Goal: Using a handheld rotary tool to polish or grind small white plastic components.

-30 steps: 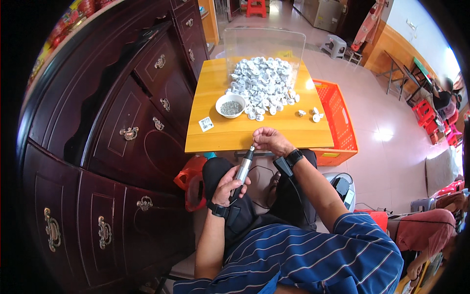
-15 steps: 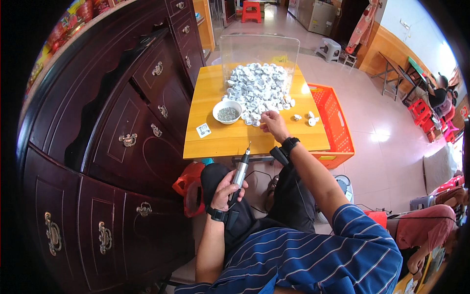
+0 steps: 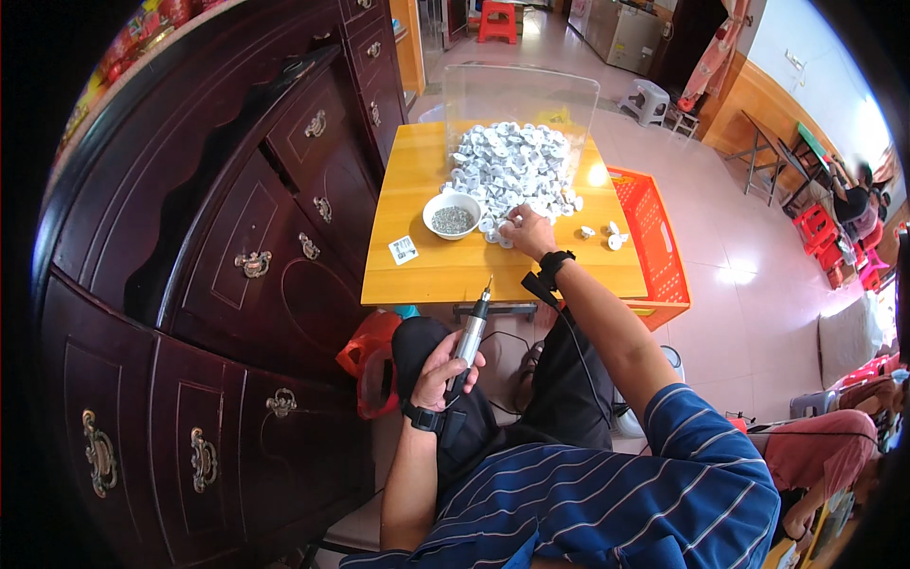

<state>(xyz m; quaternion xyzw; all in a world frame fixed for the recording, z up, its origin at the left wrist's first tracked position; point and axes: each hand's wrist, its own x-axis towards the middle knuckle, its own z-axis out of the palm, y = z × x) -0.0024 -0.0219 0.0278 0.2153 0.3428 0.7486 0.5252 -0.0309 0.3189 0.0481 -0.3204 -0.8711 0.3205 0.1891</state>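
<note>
My left hand (image 3: 447, 372) is wrapped round a silver and black electric screwdriver (image 3: 472, 334), its bit tilted up toward the table's front edge. At the near edge of a heap of small white round plastic parts (image 3: 512, 166), my right hand (image 3: 531, 233) has its fingers curled down among the pieces. Its fingertips are partly hidden, so I cannot make out what they pinch. Left of that hand, a white bowl (image 3: 452, 233) holds many tiny metal pieces, probably screws. To the right, a few white parts (image 3: 615, 237) lie apart from the heap.
The heap spills from a clear plastic bin (image 3: 520, 87) on the yellow table (image 3: 431, 280). A white printed card (image 3: 403, 250) lies near the bowl. An orange crate (image 3: 654, 237) stands right of the table; dark wooden drawers (image 3: 227, 313) line the left. People sit at far right.
My right hand has shifted slightly left and deeper into the edge of the heap. The screwdriver stays in my left hand, and the whole view has shifted a little.
</note>
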